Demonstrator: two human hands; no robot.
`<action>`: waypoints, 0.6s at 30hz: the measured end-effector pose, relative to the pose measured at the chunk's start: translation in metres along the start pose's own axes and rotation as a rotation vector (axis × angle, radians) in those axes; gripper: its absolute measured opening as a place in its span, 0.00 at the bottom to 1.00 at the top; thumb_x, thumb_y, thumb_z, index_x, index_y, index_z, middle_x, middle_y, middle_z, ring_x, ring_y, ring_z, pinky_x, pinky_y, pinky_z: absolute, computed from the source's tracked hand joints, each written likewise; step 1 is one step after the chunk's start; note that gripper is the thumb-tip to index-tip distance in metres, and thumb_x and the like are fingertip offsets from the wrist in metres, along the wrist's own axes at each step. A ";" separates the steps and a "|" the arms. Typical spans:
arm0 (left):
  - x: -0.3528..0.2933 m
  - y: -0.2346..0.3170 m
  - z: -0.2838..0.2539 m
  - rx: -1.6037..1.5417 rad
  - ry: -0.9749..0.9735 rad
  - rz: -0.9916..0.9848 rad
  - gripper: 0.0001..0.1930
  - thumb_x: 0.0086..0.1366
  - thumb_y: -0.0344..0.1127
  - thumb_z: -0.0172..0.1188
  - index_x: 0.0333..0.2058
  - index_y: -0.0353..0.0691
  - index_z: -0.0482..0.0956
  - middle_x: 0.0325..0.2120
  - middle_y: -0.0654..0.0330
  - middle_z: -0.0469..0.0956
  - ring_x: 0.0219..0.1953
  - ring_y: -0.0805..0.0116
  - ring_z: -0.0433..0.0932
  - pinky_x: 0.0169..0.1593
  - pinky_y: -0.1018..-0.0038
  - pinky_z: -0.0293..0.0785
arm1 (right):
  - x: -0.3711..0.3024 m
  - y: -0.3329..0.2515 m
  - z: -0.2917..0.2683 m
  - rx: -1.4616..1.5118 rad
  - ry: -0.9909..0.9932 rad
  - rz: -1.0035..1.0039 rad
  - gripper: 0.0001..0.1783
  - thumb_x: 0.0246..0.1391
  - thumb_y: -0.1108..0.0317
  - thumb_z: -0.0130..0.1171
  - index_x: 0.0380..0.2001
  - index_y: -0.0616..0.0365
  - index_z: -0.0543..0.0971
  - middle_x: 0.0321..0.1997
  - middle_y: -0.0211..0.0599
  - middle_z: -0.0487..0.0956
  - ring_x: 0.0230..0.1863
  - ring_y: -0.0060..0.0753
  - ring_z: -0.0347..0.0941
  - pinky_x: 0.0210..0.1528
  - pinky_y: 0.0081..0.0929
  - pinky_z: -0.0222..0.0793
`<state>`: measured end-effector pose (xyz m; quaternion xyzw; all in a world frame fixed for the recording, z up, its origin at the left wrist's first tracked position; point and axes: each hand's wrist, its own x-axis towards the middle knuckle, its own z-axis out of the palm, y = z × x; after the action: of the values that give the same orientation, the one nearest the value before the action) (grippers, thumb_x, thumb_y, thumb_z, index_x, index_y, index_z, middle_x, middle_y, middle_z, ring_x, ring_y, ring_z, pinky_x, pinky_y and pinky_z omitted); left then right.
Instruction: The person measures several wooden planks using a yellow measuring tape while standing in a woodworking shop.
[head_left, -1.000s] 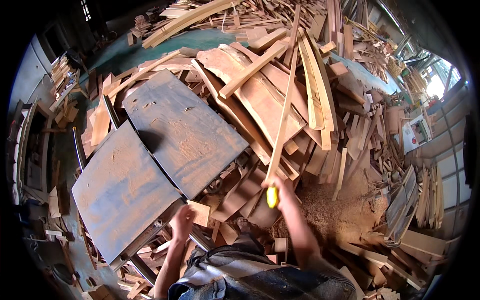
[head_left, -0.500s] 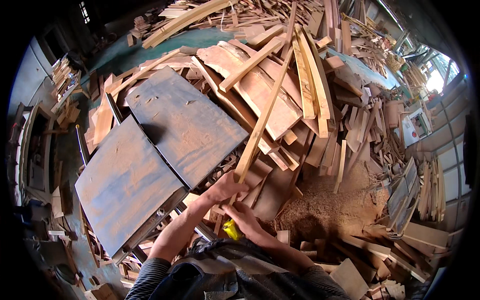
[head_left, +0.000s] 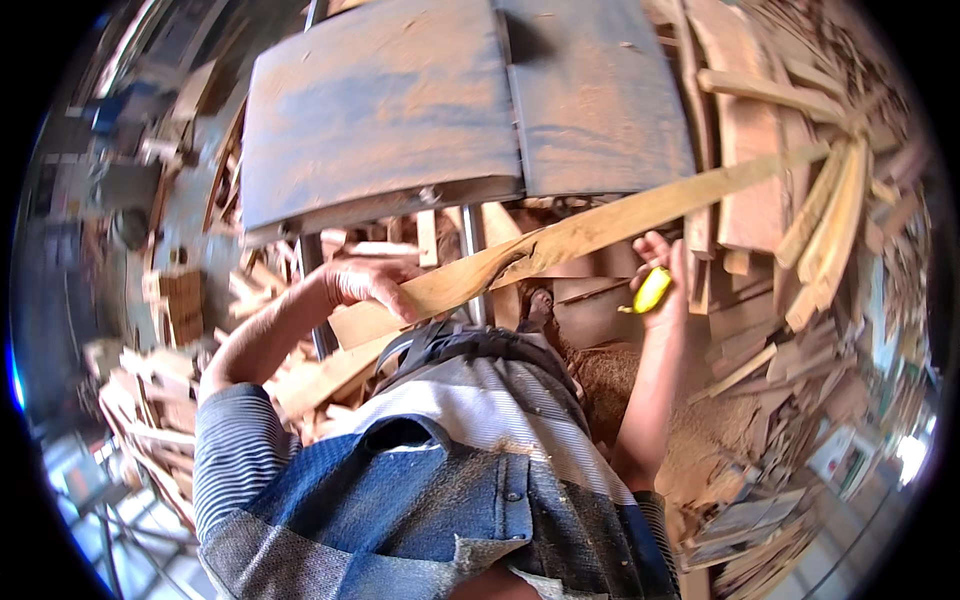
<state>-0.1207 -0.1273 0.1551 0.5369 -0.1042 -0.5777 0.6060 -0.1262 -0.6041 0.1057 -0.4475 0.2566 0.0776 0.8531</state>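
plank (head_left: 600, 228) in left hand (head_left: 370, 283)

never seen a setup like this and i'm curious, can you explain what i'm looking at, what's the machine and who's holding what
No robot here: a person works with two bare hands. The picture comes from a camera worn on the head, looking down; its wide lens bends straight edges. The left hand holds a plank near one end, and the plank slants up to the right. The right hand holds a small yellow thing just below the plank. In front are two grey-blue panels with dust on top. Wood pieces lie heaped at the right.
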 end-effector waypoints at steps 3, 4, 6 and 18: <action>-0.036 0.012 0.004 0.028 0.007 -0.242 0.34 0.51 0.47 0.82 0.52 0.30 0.82 0.43 0.57 0.86 0.44 0.70 0.81 0.50 0.70 0.78 | 0.037 0.000 -0.005 0.219 -0.096 0.040 0.29 0.69 0.39 0.53 0.51 0.53 0.80 0.42 0.39 0.86 0.26 0.24 0.82 0.25 0.26 0.83; -0.043 0.013 0.002 0.140 0.000 -0.274 0.34 0.53 0.47 0.81 0.52 0.30 0.81 0.43 0.57 0.86 0.43 0.70 0.81 0.48 0.69 0.79 | 0.049 -0.005 -0.001 0.304 -0.342 0.073 0.24 0.69 0.41 0.55 0.49 0.51 0.81 0.38 0.35 0.86 0.27 0.24 0.83 0.23 0.26 0.82; -0.054 0.002 0.001 0.372 0.140 -0.189 0.34 0.55 0.49 0.80 0.54 0.32 0.80 0.42 0.54 0.86 0.42 0.67 0.83 0.48 0.67 0.80 | 0.058 -0.012 0.009 0.090 -0.208 0.156 0.18 0.68 0.47 0.61 0.45 0.50 0.81 0.32 0.29 0.86 0.24 0.24 0.82 0.21 0.25 0.79; -0.046 -0.049 0.038 0.881 0.916 -0.146 0.28 0.50 0.45 0.77 0.46 0.39 0.78 0.37 0.47 0.83 0.39 0.43 0.84 0.41 0.53 0.80 | 0.056 0.036 0.069 -0.326 0.153 0.028 0.34 0.52 0.47 0.77 0.53 0.62 0.79 0.44 0.33 0.81 0.40 0.27 0.78 0.42 0.31 0.78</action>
<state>-0.1927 -0.0980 0.1555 0.9338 -0.0257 -0.2325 0.2706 -0.0662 -0.5327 0.0835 -0.5808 0.3109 0.0957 0.7462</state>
